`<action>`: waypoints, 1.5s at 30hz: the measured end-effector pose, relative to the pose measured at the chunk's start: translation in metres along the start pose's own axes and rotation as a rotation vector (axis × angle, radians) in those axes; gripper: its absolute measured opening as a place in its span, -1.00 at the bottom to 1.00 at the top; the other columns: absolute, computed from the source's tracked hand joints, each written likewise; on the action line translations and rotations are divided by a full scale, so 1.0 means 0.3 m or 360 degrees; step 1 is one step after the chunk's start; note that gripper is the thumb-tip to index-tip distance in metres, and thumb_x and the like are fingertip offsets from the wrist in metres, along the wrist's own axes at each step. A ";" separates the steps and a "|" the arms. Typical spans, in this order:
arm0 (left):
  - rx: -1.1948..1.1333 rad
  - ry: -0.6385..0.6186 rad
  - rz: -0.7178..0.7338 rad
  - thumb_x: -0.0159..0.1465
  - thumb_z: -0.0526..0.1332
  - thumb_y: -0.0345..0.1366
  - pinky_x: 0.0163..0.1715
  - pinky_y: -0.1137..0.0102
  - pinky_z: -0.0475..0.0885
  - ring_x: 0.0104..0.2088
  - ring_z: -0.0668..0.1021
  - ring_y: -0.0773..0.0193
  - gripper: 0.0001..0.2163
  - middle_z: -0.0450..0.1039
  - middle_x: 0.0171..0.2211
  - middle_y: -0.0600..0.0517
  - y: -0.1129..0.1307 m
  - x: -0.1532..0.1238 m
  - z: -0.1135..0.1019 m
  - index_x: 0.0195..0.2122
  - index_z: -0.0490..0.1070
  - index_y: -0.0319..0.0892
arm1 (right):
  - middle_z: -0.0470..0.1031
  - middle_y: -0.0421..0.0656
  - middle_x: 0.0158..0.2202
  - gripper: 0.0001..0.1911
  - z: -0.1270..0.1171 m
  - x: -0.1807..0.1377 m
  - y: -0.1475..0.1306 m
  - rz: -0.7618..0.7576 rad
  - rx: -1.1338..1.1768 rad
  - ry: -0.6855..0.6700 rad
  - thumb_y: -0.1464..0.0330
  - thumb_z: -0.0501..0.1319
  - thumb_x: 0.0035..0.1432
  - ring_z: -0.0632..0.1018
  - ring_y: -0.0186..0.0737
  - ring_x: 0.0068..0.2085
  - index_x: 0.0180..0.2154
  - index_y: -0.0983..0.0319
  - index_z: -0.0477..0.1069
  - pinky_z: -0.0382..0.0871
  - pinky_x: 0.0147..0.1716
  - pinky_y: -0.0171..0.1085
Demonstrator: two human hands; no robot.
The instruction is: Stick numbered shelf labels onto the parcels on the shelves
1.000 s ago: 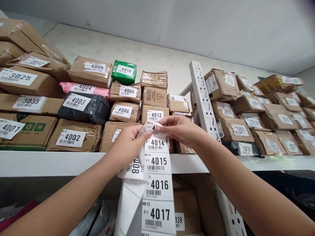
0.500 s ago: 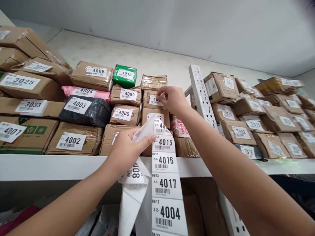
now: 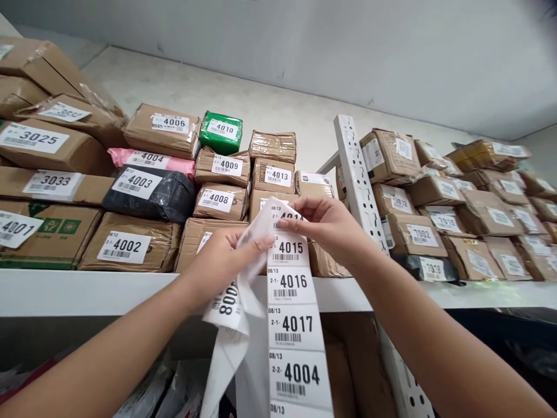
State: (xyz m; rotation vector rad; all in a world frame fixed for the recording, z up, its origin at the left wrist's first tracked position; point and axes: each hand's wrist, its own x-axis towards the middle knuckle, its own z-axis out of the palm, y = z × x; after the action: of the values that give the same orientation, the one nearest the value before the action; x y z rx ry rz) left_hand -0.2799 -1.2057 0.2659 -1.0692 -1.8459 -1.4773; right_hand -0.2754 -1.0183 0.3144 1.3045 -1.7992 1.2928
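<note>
My left hand (image 3: 221, 259) grips a long strip of numbered barcode labels (image 3: 290, 302) that hangs down in front of the white shelf (image 3: 87, 290). My right hand (image 3: 324, 223) pinches the top label of the strip, the one above 4015. Just behind my hands sits a small brown parcel labelled 4013 (image 3: 274, 175), stacked on the parcel marked 4012. Peeled backing paper (image 3: 226, 354) dangles below my left hand.
Brown, black, pink and green parcels numbered 4001 to 4010 (image 3: 130, 191) fill the shelf on the left. A white perforated upright (image 3: 357, 174) divides it from more labelled parcels (image 3: 470, 215) on the right. Boxes and bags lie under the shelf.
My right hand stuck label 4013 onto the small brown parcel, then came back down to the strip and now pinches the following label. My left hand kept hold of the strip.
</note>
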 end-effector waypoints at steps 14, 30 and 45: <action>0.0393 0.0508 0.0297 0.19 0.17 -0.04 -0.62 0.45 0.26 -0.58 0.44 0.31 -0.71 0.45 -0.57 0.07 0.053 0.069 0.040 -0.46 0.41 -0.17 | 0.53 -0.18 -0.46 -0.82 0.028 0.038 0.016 -0.0232 -0.0141 0.0457 0.28 0.42 -0.14 0.52 -0.27 -0.42 -0.47 0.20 0.49 0.46 -0.42 -0.21; 0.0270 0.0466 0.0315 0.07 0.32 -0.14 -0.64 0.49 0.27 -0.59 0.42 0.35 -0.83 0.49 -0.57 0.10 0.037 0.000 -0.032 -0.47 0.51 -0.13 | 0.36 0.03 -0.04 -0.56 -0.083 0.460 -0.150 -0.0518 -0.2124 0.1056 0.50 0.29 0.02 0.46 0.04 -0.05 -0.01 0.26 0.33 0.28 -0.16 -0.13; -0.0456 0.0107 -0.0299 0.11 0.27 0.02 -0.50 0.35 0.49 -0.50 0.56 0.20 -0.68 0.55 -0.47 0.05 -0.058 -0.192 0.137 -0.23 0.49 -0.07 | 0.53 -0.21 -0.35 -0.75 0.012 -0.250 0.022 0.0138 0.0064 -0.0049 0.29 0.41 -0.09 0.52 -0.29 -0.41 -0.29 0.08 0.48 0.44 -0.49 -0.29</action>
State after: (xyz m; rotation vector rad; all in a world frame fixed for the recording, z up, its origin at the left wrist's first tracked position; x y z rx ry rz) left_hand -0.2608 -1.1819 0.1998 -0.9796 -1.7632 -1.9091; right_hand -0.2537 -0.9927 0.2471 1.2870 -1.8784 1.3688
